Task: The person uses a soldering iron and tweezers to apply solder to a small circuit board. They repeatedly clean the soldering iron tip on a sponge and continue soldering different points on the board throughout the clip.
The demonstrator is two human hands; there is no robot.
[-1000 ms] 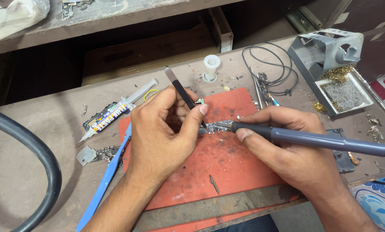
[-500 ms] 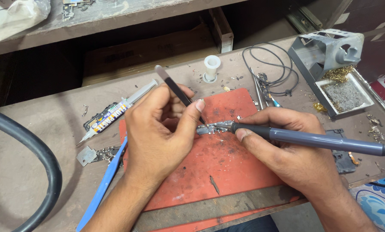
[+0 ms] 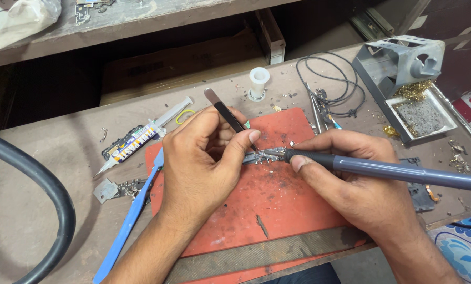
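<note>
The left hand (image 3: 204, 158) pinches black tweezers (image 3: 226, 113) over a small metal part (image 3: 256, 156) on the red mat (image 3: 277, 210). The right hand (image 3: 351, 179) grips a grey soldering iron (image 3: 393, 171), its tip touching that part

Both hands (image 3: 204, 158) and forearms are bare, without sleeves, rings or gloves.

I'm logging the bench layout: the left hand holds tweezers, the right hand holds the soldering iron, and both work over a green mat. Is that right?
Not quite: the mat is red, not green, as the head view shows. The rest stands: the left hand holds the tweezers and the right hand holds the soldering iron over it.
</note>
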